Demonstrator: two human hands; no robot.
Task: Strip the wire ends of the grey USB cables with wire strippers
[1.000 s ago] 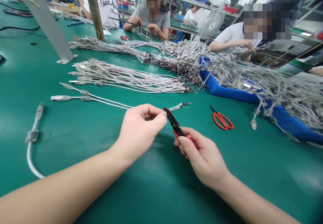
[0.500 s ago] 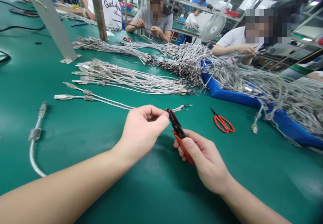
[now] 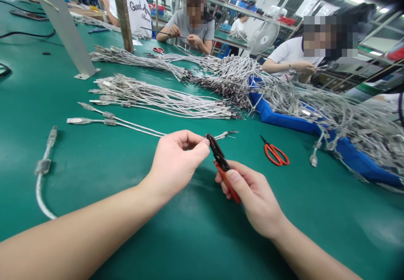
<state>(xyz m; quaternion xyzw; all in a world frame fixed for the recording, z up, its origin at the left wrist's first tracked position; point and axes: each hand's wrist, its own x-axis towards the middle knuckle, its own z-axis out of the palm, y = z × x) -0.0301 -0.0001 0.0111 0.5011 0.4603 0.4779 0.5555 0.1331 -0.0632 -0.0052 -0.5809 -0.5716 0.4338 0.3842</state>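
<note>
The right hand (image 3: 254, 200) is shut around the red handles of a pair of wire strippers (image 3: 223, 166). Its fingers wrap the handles, which looks like a good way to squeeze them. The black tip of the wire strippers points up and away. The left hand (image 3: 175, 162) comes in from the other side, and its fingertips (image 3: 202, 143) pinch tight, right at that black tip. What they pinch is too small to see. It may be a thin wire, held there to keep it steady for the tool. Both hands stay close together above the green surface (image 3: 202, 246), so each can steady the other.

Just behind the wire strippers, a white USB cable (image 3: 132, 128) lies flat, with its thin end poking out to the right. Far to the left of them lies a lone cable (image 3: 42, 167). To their right sit orange scissors (image 3: 275, 154), easy to reach. Past the wire strippers, neat bundles of cables (image 3: 158, 100) lie side by side, and a big heap of cables (image 3: 356, 132) spills over a blue holder (image 3: 353, 164). Farther off, a person in a grey shirt (image 3: 189, 29) and a person in a white shirt (image 3: 288, 52) work with their hands.
</note>
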